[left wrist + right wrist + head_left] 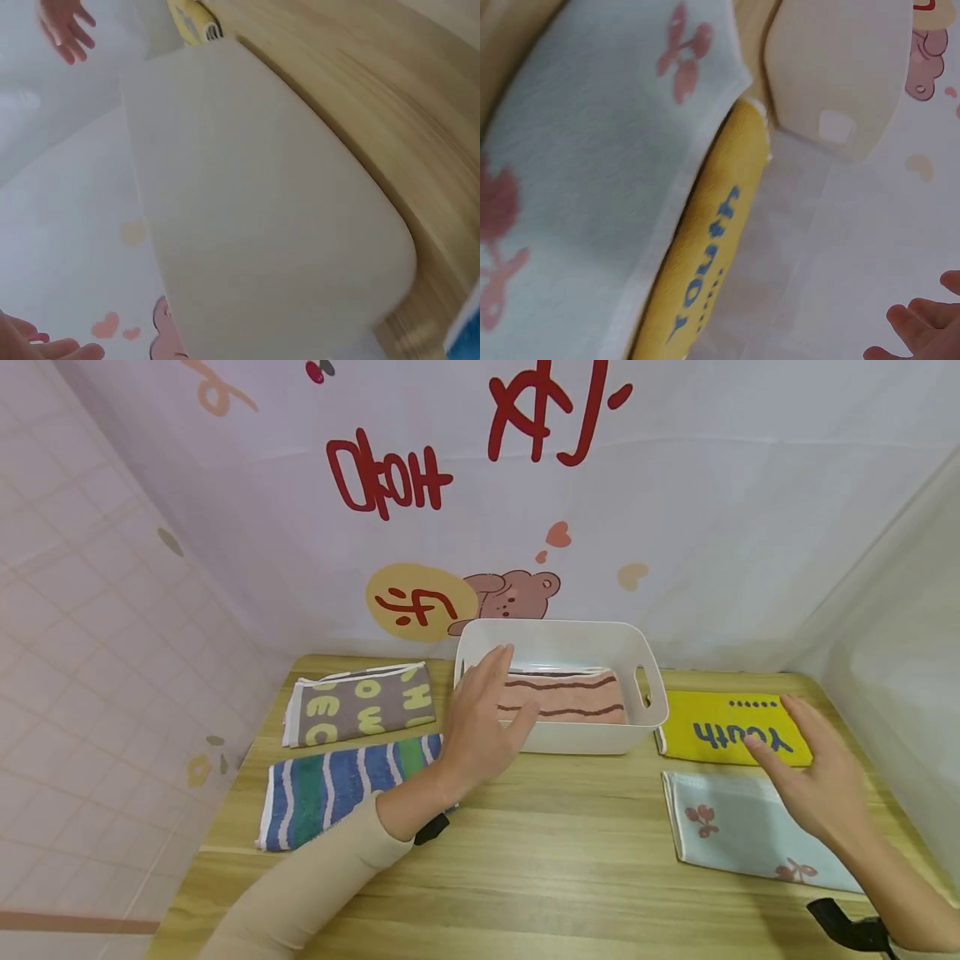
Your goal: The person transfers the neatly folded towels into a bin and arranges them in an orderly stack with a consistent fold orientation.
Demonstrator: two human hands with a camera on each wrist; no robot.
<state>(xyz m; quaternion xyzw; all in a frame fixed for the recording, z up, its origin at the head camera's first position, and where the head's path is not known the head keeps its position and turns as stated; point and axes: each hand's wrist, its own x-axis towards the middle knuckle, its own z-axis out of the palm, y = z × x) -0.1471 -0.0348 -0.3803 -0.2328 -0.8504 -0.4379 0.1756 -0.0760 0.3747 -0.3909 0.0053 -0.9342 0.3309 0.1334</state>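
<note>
My left hand [483,727] is held over the left front of a white plastic basket [577,739], fingers straight and holding nothing. Inside the basket lies a folded pink towel [566,697] with brown wavy stripes, partly hidden by that hand. My right hand [821,781] hovers above the right side of the table, fingers extended and nothing in them. Beneath it are a folded yellow towel [697,752] with blue "Youth" lettering and a pale blue towel [738,827] with pink cherries. The right wrist view shows both the yellow towel [716,225] and the cherry towel [607,150] close up.
Left of the basket lie a grey towel [352,714] with yellow letters and, nearer me, a blue and green striped towel [307,797]. All rest on a wooden table [547,860]. A printed white cloth wall [675,510] stands right behind the basket.
</note>
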